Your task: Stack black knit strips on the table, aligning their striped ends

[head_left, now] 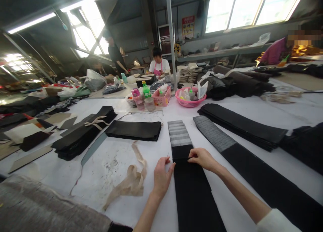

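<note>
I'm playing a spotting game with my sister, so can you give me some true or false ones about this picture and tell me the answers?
1. The basin is pink. True.
2. The green bottle is lying on its side. False: it stands upright.
3. The right hand pinches the edge of a black strip. True.
4. The left hand holds scissors. False: it holds no tool and is by the strip's left edge.
5. The loose ribbon lies to the right of both hands. False: it lies to their left.
</note>
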`<state>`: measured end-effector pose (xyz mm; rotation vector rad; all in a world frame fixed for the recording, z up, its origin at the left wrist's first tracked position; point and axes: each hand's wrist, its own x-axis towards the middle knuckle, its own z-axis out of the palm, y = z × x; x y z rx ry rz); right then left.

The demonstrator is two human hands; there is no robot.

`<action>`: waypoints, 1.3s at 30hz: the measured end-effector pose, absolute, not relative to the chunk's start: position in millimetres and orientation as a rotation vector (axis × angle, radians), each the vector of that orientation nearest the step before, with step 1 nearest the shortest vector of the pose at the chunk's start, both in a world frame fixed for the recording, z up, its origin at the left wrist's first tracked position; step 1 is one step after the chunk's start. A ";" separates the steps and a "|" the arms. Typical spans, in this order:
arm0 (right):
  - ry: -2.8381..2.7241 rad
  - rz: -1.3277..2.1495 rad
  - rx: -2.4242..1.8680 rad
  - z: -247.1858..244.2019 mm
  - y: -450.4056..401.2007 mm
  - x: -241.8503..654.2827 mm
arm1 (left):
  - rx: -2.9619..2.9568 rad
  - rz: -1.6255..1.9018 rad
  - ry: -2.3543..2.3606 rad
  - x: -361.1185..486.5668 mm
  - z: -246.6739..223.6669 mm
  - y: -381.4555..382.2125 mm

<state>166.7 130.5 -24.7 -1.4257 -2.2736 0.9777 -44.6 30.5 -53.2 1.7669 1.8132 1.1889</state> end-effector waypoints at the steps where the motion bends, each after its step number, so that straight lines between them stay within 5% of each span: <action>1: -2.241 1.017 -1.417 -24.5 128.8 167.7 | 1.708 1.210 1.763 -45.1 -50.7 31.4; 26: -1.515 1.821 -1.053 23.2 86.3 194.4 | 0.915 1.217 1.264 -13.0 1.7 29.0; 39: -2.189 1.033 -1.162 38.2 79.3 170.0 | 1.263 1.088 1.387 -9.8 10.2 25.5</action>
